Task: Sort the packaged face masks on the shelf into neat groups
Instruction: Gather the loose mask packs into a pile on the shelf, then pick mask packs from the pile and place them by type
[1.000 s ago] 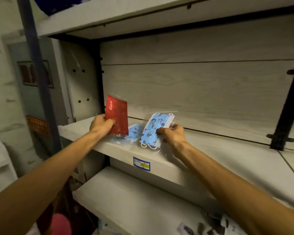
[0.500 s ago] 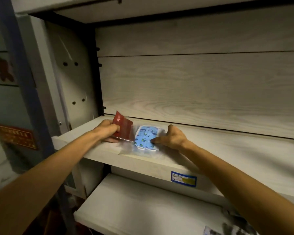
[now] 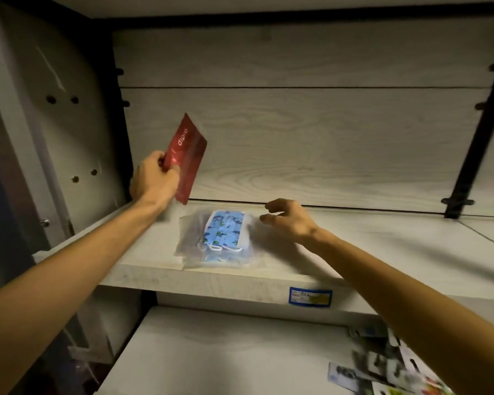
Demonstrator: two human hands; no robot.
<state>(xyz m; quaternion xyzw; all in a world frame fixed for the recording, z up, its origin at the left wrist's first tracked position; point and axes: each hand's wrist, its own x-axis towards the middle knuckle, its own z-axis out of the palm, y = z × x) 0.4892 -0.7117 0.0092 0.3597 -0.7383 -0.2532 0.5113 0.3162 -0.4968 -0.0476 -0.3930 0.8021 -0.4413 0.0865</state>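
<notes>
My left hand (image 3: 154, 178) grips a red mask packet (image 3: 187, 153) by its lower edge and holds it upright above the shelf (image 3: 382, 252), near the left corner. A small pile of blue patterned masks in clear bags (image 3: 223, 236) lies flat on the shelf board near its front edge. My right hand (image 3: 290, 220) hovers just right of the pile with its fingers loosely spread, holding nothing and just clear of the bag's edge.
The shelf's left side panel (image 3: 69, 132) stands close to the red packet. A blue and yellow price label (image 3: 310, 296) is stuck on the shelf's front edge. Several printed cards (image 3: 388, 369) lie on the lower shelf at the right. A black bracket (image 3: 474, 132) runs up the back right.
My left hand has lifted the red packet up off the shelf. My right hand has let go of the blue mask bag, which now lies flat on the pile, and drawn back to the right.
</notes>
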